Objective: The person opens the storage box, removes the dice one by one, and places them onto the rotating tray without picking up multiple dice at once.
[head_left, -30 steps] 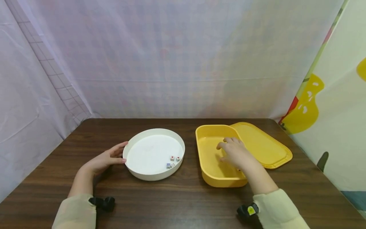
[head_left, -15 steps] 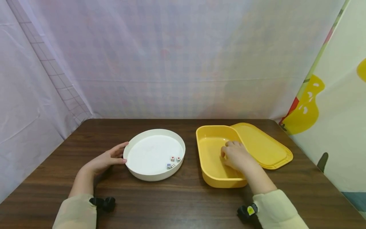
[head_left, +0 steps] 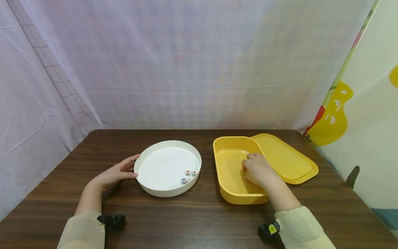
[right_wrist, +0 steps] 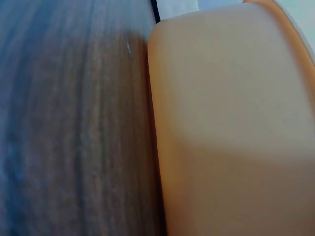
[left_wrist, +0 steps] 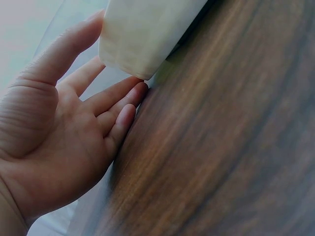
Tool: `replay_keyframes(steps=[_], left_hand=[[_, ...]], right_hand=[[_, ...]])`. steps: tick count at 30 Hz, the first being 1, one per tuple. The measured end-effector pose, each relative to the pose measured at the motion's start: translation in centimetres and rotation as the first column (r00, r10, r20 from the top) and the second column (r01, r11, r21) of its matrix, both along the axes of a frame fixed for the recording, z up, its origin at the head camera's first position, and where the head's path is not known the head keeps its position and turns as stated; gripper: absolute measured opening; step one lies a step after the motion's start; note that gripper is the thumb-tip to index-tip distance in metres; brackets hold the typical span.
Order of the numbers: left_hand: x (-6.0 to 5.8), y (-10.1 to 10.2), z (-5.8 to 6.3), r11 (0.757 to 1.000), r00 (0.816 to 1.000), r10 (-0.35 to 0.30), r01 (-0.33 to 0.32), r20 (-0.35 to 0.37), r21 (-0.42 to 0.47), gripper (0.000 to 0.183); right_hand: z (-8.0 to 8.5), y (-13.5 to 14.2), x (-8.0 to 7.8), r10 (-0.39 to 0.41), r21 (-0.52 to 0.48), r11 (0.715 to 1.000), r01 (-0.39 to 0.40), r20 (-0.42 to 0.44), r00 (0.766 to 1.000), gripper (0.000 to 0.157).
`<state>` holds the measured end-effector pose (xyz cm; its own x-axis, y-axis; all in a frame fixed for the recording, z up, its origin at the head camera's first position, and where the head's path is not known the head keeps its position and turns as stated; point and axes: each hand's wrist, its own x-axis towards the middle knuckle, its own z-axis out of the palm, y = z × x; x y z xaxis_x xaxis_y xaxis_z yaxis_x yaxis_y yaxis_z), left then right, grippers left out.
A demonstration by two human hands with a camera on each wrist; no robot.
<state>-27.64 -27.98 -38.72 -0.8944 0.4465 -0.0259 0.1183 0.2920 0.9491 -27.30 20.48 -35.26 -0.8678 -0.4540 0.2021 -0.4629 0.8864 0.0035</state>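
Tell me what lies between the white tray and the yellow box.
In the head view, only bare brown tabletop separates the white tray from the yellow box.

The head view is bright, with faint glare inside the yellow rectangular plastic box (head_left: 242,199). Beside this box, the brown wooden table (right_wrist: 74,128) is dim and blurred in the right wrist view.

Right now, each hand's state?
Left hand: open, touching the outside of the white tray.
Right hand: inside the yellow box, fingertips hidden; grip cannot be told.
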Motion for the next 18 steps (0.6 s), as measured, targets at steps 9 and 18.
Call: replay_keyframes(steps=[9, 18], left_hand=[[0.05, 0.03, 0.01, 1.0, 1.0, -0.011, 0.011, -0.015, 0.011, 0.082], [0.07, 0.05, -0.02, 1.0, 1.0, -0.008, 0.008, -0.015, 0.016, 0.081]], right_hand=[[0.34, 0.0, 0.43, -0.02, 0.041, 0.999, 0.021, -0.01, 1.0, 0.021], [0.73, -0.04, 0.91, -0.034, 0.068, 0.997, 0.035, -0.025, 0.999, 0.021]])
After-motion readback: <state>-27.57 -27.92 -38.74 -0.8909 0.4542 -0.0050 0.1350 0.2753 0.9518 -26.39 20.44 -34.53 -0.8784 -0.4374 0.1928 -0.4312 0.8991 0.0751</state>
